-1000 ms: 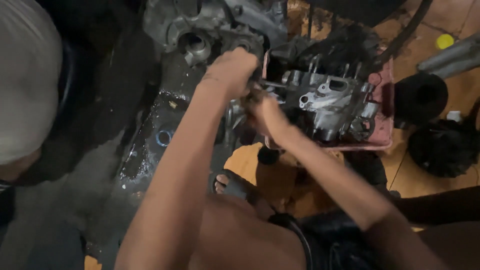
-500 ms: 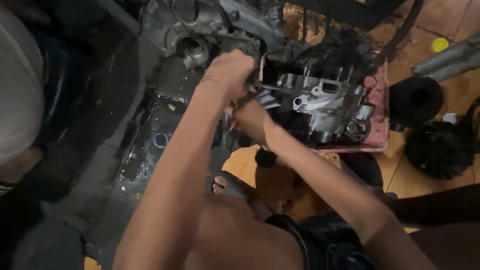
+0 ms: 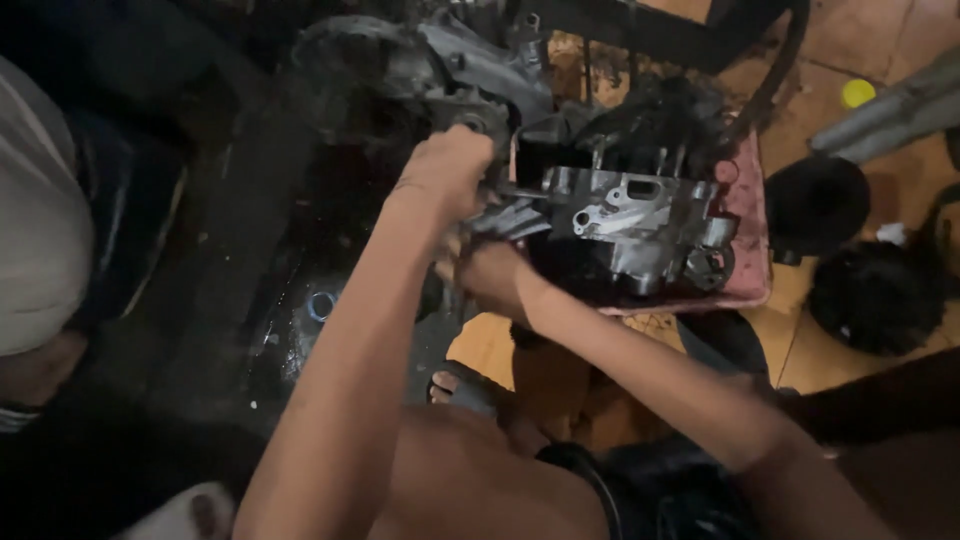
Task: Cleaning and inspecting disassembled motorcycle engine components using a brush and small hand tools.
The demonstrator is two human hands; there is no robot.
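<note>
A greasy grey engine block (image 3: 640, 225) sits in a red tray (image 3: 745, 275) on the floor. My left hand (image 3: 450, 170) is closed over the block's left end, gripping a part there. My right hand (image 3: 490, 275) is just below it, fingers curled against the same end of the block. What lies inside either fist is hidden by the fingers. Both forearms reach in from the bottom of the view.
A second dark engine casing (image 3: 400, 70) lies at the top. Black round parts (image 3: 880, 295) rest on the orange tiles at right, near a grey pipe (image 3: 890, 110) and a yellow cap (image 3: 858, 92). Another person's pale sleeve (image 3: 40, 230) is at left.
Both hands have kept their grip on the block's left end. The view has shifted slightly, and my right hand has dropped a little lower beside the block.
</note>
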